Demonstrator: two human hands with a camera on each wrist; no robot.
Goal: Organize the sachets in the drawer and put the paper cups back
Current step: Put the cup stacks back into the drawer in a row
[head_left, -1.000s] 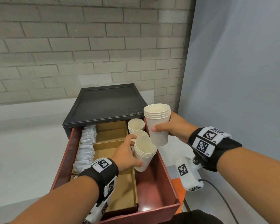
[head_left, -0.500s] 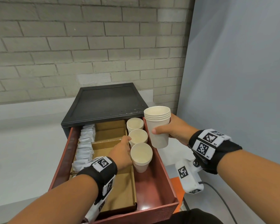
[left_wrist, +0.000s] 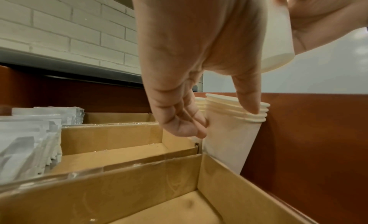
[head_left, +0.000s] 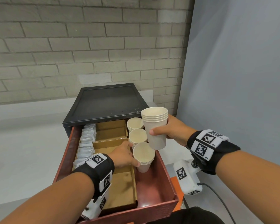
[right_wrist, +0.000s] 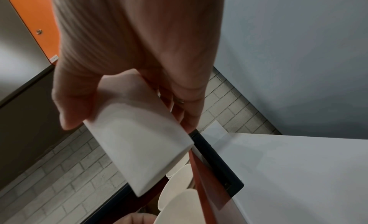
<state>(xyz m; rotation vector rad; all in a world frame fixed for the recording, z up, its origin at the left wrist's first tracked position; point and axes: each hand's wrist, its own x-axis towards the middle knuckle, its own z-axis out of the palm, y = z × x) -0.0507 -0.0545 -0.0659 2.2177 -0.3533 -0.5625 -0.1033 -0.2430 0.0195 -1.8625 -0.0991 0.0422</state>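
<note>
Left hand (head_left: 123, 156) is gripping the nearest cup stack (head_left: 143, 156) in the drawer (head_left: 153, 207): fingers curled against its wall, one fingertip (left_wrist: 251, 108) pressing on the stacked rims. Right hand (head_left: 172, 130) is holding a second nested stack of paper cups (head_left: 155, 126) in the air, thumb in front and fingers wrapped behind, base pointing down and slightly tilted.

Landmark = the drawer. Going front to back:
- Front right of the drawer: bare red floor, nothing standing there.
- Left and centre: cardboard divider tray (head_left: 121, 188), front compartments showing brown bottom only.
- Right lane, beside the tray: three cup stacks in a row, front one in the left hand, middle stack (head_left: 137, 136) behind it, rear stack (head_left: 135, 124) at the cabinet mouth.
- Far left edge: white sachets (head_left: 86, 141) standing in a file along the drawer's left wall.
- Behind it all: black cabinet top (head_left: 106, 102).

Key relation: the held stack is hanging above and just right of the front stack, over the drawer's right wall, axis near vertical. Free floor is lying toward the drawer front, i.e. toward the person and down. Right hand is the one carrying, so my read is it's doing the placing; left hand is nearer the landing spot and is probably steadying the row. Risk: the descending base clipping the front stack's rim or the right wall.
</note>
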